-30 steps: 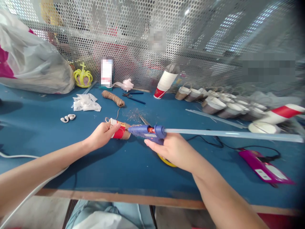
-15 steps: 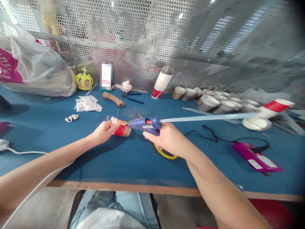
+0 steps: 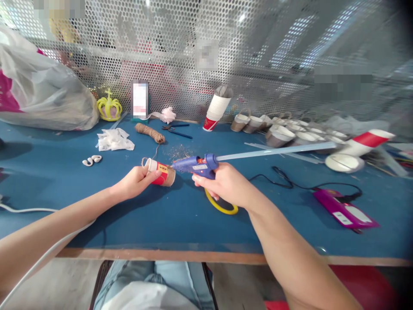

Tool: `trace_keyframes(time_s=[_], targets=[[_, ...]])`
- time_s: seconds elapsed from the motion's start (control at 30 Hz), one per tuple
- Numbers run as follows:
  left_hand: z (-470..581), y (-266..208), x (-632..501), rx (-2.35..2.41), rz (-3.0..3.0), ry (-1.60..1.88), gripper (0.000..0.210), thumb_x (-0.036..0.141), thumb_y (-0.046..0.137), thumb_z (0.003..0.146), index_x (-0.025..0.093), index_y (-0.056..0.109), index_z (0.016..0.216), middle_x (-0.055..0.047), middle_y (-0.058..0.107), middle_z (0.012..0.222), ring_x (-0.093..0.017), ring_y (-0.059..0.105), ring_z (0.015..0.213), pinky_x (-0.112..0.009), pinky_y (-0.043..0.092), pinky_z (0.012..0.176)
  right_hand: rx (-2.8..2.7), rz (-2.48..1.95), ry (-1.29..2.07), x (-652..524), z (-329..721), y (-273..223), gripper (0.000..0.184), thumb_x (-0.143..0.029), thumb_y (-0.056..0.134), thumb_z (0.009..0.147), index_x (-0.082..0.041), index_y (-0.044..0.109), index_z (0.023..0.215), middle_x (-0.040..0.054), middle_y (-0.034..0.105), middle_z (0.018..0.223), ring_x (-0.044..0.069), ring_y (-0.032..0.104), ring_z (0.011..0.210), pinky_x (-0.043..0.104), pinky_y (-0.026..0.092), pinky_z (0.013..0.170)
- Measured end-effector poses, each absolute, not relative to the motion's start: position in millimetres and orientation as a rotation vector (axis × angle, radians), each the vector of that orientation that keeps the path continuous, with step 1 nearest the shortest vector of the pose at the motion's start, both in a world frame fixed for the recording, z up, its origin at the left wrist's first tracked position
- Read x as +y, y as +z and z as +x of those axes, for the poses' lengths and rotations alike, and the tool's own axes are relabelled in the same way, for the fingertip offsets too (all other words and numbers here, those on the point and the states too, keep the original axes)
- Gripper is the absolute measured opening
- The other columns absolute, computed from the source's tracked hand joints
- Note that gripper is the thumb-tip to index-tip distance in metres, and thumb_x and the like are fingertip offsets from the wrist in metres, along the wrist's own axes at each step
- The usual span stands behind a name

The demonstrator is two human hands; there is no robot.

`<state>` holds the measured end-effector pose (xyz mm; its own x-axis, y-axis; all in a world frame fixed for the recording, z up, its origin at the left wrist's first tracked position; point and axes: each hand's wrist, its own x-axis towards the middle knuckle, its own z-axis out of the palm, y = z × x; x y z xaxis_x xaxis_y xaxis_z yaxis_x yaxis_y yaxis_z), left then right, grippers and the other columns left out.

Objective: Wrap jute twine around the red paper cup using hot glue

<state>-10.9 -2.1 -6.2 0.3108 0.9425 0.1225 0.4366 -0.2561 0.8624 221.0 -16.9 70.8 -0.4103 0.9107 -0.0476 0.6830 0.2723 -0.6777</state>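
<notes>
My left hand grips a small red-and-white paper cup lying on its side, partly wrapped in brown twine at its base. My right hand holds a blue hot glue gun with its nozzle touching the twine-wrapped end of the cup. A long clear glue stick juts out of the back of the gun toward the right. Twine runs from the cup back to a spool.
The blue table also carries scissors, a yellow ring, a purple device with a black cord, a leaning stack of cups, several twine-wrapped cups, a yellow crown and a plastic bag. Perforated metal stands behind.
The glue stick's far end has swung upward. Both hands and the cup keep their hold, shifted slightly left in view as the camera moved.
</notes>
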Motion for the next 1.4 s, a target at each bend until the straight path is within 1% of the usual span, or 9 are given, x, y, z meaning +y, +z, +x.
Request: trace_keyframes(time_s=[0.13,0.33,0.47,0.67,0.83,1.1,1.27,1.4], targets=[[-10.9,-3.9,-3.6,1.209,1.925,0.807,0.036,0.04,0.043,0.081,0.011,0.058,0.065,0.001,0.052,0.056,-0.011,0.044,0.055,-0.021,0.037,0.051,-2.188,-1.461,0.91,-14.6,220.5,70.2,0.023,-0.032,0.05,0.079,-0.015,0.056,0.064,-0.0059,0.046,0.033,0.01,0.047,0.034,0.021,0.042,0.043],[-10.8,-4.6,-3.5,1.226,1.892,0.817,0.035,0.041,0.042,0.081,0.013,0.058,0.068,-0.001,0.056,0.06,-0.014,0.049,0.062,-0.021,0.038,0.052,-2.186,-1.459,0.949,-21.6,221.7,73.6,0.024,-0.033,0.051,0.078,-0.016,0.055,0.062,-0.0066,0.045,0.032,0.01,0.047,0.033,0.021,0.042,0.043],[-11.5,-6.1,-3.1,1.207,1.925,0.795,0.036,0.042,0.042,0.082,0.013,0.059,0.069,-0.001,0.056,0.059,-0.015,0.05,0.063,-0.021,0.039,0.053,-2.178,-1.463,0.95,-20.9,222.3,73.9,0.024,-0.033,0.051,0.078,-0.016,0.055,0.061,-0.0065,0.045,0.033,0.009,0.045,0.032,0.021,0.041,0.042],[-12.4,-5.6,-3.6,1.157,2.059,0.815,0.035,0.04,0.044,0.081,0.013,0.057,0.063,0.0,0.055,0.059,-0.012,0.047,0.057,-0.021,0.038,0.054,-2.178,-1.45,0.941,-13.1,222.1,70.5,0.023,-0.032,0.051,0.078,-0.015,0.056,0.063,-0.0056,0.046,0.034,0.01,0.047,0.034,0.021,0.042,0.043],[-12.0,-5.3,-3.7,1.165,2.059,0.825,0.037,0.039,0.041,0.083,0.013,0.057,0.061,0.0,0.053,0.057,-0.012,0.047,0.056,-0.021,0.037,0.051,-2.18,-1.469,0.963,-18.6,223.3,73.4,0.023,-0.032,0.051,0.078,-0.016,0.054,0.063,-0.0064,0.045,0.033,0.009,0.046,0.033,0.02,0.04,0.042],[-11.5,-4.3,-4.3,1.149,2.115,0.777,0.036,0.037,0.039,0.084,0.011,0.057,0.067,0.001,0.051,0.059,-0.01,0.042,0.054,-0.021,0.036,0.053,-2.182,-1.486,0.919,-16.6,219.1,74.9,0.022,-0.03,0.05,0.078,-0.016,0.054,0.062,-0.0058,0.045,0.032,0.01,0.046,0.034,0.02,0.041,0.043],[-11.3,-5.6,-3.1,1.186,2.058,0.785,0.038,0.039,0.037,0.084,0.011,0.056,0.067,0.002,0.046,0.053,-0.009,0.04,0.052,-0.02,0.035,0.05,-2.177,-1.497,0.959,-19.4,221.1,75.4,0.023,-0.032,0.051,0.077,-0.016,0.054,0.061,-0.0062,0.045,0.032,0.009,0.046,0.032,0.02,0.04,0.041],[-10.5,-6.1,-2.9,1.202,2.017,0.812,0.04,0.043,0.038,0.083,0.011,0.055,0.065,0.003,0.046,0.051,-0.01,0.041,0.053,-0.02,0.034,0.049,-2.185,-1.49,0.901,-20.4,221.3,74.9,0.023,-0.031,0.051,0.077,-0.017,0.054,0.059,-0.006,0.046,0.033,0.009,0.047,0.032,0.02,0.04,0.041]])
